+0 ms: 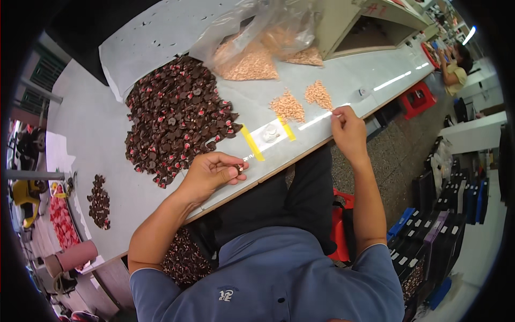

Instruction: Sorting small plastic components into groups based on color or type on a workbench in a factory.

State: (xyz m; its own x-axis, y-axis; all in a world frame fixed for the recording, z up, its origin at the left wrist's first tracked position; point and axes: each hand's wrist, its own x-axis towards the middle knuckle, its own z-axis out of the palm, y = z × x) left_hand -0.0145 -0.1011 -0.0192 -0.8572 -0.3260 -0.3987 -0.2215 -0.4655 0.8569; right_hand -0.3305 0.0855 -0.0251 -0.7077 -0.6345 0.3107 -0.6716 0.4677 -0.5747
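The left hand (212, 173) lay at the near edge of the table (96, 134), just below the big heap of dark brown parts (174, 115), its fingers curled shut around one small dark part (238, 168). The right hand (347, 131) rested farther right of that heap, near two small piles of tan pieces (300, 102), fingers pinched together; whether they held anything could not be told. Between the hands sat a white piece (270, 132) framed by yellow tape strips (252, 144). Beyond the heap lay a clear plastic bag (263, 43) of tan pieces.
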